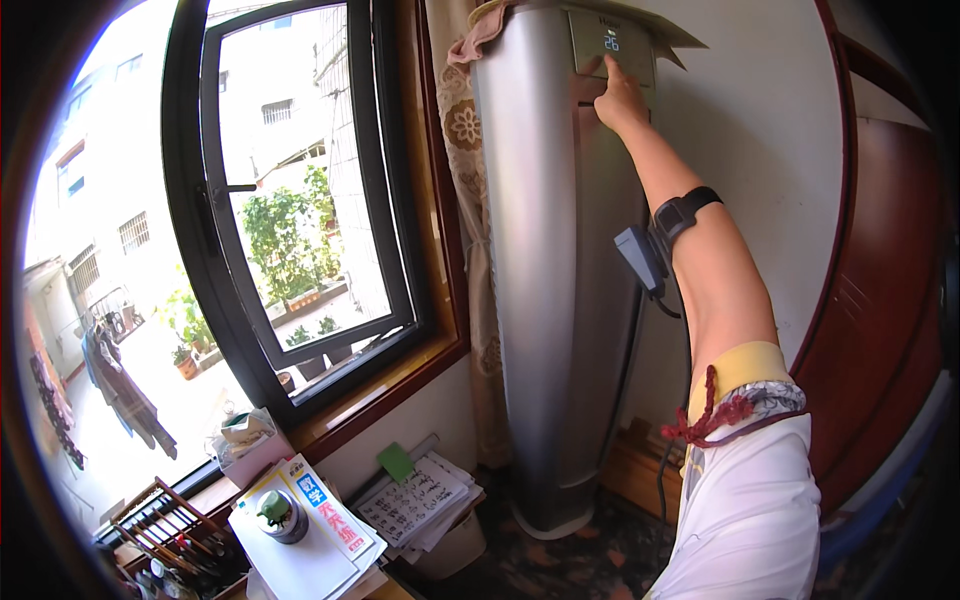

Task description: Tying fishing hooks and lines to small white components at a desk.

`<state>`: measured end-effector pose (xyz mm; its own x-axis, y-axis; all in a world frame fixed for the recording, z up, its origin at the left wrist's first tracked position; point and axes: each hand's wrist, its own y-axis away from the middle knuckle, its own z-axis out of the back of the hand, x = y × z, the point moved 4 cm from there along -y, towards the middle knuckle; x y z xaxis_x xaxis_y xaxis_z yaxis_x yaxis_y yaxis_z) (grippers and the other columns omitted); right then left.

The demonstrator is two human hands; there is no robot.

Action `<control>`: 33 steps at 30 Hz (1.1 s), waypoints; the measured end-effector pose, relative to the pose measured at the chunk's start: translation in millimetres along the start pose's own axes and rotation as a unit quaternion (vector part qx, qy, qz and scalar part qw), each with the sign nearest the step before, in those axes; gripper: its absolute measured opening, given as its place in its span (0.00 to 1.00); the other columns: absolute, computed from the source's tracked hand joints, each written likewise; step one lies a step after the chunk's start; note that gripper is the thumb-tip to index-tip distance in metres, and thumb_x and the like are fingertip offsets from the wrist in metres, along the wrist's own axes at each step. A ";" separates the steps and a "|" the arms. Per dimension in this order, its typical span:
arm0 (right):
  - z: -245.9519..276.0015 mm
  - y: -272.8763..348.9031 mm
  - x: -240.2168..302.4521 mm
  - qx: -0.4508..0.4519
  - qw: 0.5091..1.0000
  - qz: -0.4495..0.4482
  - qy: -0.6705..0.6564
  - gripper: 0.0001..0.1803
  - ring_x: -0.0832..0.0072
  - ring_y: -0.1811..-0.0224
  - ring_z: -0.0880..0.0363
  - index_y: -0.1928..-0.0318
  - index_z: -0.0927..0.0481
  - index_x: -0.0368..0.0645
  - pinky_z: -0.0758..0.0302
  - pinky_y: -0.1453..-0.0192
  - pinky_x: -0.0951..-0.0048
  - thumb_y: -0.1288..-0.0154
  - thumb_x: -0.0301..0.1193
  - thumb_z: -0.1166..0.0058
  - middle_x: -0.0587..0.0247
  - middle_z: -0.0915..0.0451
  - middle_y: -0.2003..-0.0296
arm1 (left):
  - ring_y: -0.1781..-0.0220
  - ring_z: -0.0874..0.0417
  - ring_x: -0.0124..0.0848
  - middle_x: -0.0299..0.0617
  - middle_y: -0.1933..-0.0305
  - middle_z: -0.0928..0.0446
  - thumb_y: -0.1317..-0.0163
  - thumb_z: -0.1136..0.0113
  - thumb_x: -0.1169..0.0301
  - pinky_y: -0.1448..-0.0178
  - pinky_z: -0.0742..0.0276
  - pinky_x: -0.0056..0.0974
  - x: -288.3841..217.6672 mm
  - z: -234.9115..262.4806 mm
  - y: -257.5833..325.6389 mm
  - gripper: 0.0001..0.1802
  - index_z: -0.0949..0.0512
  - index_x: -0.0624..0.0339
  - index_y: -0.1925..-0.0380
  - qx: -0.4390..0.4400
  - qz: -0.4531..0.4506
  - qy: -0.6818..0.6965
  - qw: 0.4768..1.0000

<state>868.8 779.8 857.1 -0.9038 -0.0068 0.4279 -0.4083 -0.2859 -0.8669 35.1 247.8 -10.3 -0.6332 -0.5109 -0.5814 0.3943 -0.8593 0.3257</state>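
My right hand (624, 103) is raised to the top of a tall silver floor-standing air conditioner (540, 250). Its index finger is stretched out against the dark control panel (588, 42), just under the lit digits of the display. The other fingers are partly curled, and nothing is held in them. On my right forearm sits a black strap (690, 208), with a small grey box (640, 257) and a cable beside it. Of my left hand nothing shows.
A black-framed window (300, 345) stands ajar at left, beside a patterned curtain (462, 125). Below lie books (330, 520) topped by a small jar (282, 518), a paper stack (425, 500) and a wooden rack (175, 530). A reddish-brown door (880, 270) is at right.
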 end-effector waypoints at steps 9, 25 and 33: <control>-7.5 -11.9 -1.5 -0.002 1.000 -0.030 -0.001 0.42 0.49 0.31 0.29 0.21 0.43 0.63 0.23 0.32 0.52 0.34 0.24 0.50 0.48 0.35 0.32 | 0.50 0.16 0.42 0.50 0.51 0.17 0.30 0.40 0.63 0.44 0.22 0.43 -4.7 1.5 10.0 0.26 0.29 0.63 0.36 0.002 0.009 0.079 0.997; -11.4 -3.4 1.8 -0.023 0.999 -0.030 -0.020 0.44 0.51 0.30 0.30 0.22 0.44 0.53 0.24 0.31 0.54 0.39 0.24 0.46 0.47 0.33 0.33 | 0.43 0.17 0.49 0.57 0.43 0.18 0.30 0.40 0.58 0.36 0.25 0.47 -6.7 -11.0 9.9 0.35 0.36 0.58 0.27 -0.083 -0.272 -0.408 0.868; -62.8 142.5 21.0 0.082 0.922 0.128 -0.357 0.27 0.76 0.64 0.16 0.33 0.27 0.46 0.22 0.64 0.76 0.31 0.21 0.46 0.61 0.19 0.51 | 0.75 0.19 0.31 0.43 0.75 0.21 0.38 0.38 0.74 0.68 0.23 0.36 -26.5 8.7 28.7 0.05 0.23 0.64 0.68 -0.104 0.053 0.152 0.981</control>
<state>783.6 799.0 726.5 -0.6296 -0.7061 0.3241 -0.1154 -0.3275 -0.9378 57.4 236.4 21.0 -0.3653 -0.5399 -0.7583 0.5955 -0.7617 0.2554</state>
